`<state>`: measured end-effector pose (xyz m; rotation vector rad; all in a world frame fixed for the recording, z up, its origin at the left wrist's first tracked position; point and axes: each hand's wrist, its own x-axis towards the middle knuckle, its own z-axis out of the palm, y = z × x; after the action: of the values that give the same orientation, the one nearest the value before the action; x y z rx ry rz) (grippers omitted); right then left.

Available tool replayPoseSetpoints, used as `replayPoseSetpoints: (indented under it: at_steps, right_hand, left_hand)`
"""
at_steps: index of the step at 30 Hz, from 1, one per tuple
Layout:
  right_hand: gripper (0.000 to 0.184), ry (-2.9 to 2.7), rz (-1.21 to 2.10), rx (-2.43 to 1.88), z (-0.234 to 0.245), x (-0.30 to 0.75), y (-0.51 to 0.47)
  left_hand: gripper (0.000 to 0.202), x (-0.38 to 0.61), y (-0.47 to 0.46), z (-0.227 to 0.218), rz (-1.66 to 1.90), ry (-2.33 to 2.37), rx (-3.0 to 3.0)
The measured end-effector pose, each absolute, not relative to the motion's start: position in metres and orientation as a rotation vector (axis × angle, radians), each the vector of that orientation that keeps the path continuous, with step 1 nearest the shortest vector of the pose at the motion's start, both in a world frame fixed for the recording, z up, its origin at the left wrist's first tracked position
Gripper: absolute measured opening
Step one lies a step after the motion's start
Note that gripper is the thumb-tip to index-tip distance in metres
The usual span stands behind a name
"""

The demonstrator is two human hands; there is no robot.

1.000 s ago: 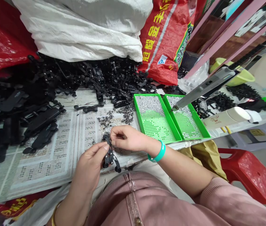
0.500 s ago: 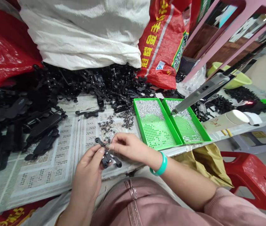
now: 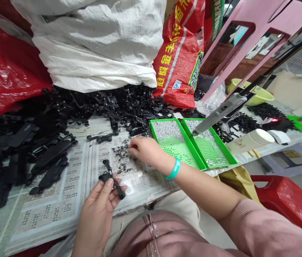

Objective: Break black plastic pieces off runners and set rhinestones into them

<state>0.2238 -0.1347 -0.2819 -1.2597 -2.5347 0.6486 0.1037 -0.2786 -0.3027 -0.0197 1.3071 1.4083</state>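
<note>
Lower left of centre, the left hand [image 3: 97, 204] pinches 1 black jointed part [image 3: 107, 175] in its grip; mid-frame, the right hand [image 3: 148, 151] (fingers curled, its grip's closure I cannot tell) is near small dark pieces [image 3: 120, 155].

We see a long table [image 3: 60, 203] running across the room, its pale patterned cover marked with small dark clusters and its near edge worn. At the right, on the grey floor [image 3: 212, 221], we have a shiny red plastic stool [image 3: 287, 194], partly cut off by the view. Beyond the table's far side, at upper right, we make out a tilted pink plastic frame [image 3: 271, 16] with slanting legs and openings, and a dark brown surface [image 3: 217, 66] behind it. Whitish light reaches us, leaving soft glare on the table cover and bright glints on the stool.
</note>
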Motion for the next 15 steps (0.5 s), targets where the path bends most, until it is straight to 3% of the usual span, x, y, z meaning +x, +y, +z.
replayPoseSetpoints:
  at_steps: [3, 9, 15]
  right_hand:
    - [0.014, -2.685, 0.470, -1.253, -0.287, 0.210, -0.121]
    - [0.008, -2.691, 0.492, -1.306, -0.296, 0.209, -0.115]
    - [0.013, -2.351, 0.850, -1.300, -0.292, 0.231, -0.119]
  left_hand:
    - [0.025, 0.104, -0.278, -0.300, 1.381, 1.285, -0.035]
    - [0.027, 0.102, -0.278, -0.302, 1.369, 1.272, -0.054]
    - [0.020, 0.102, -0.269, -0.302, 1.377, 1.264, -0.043]
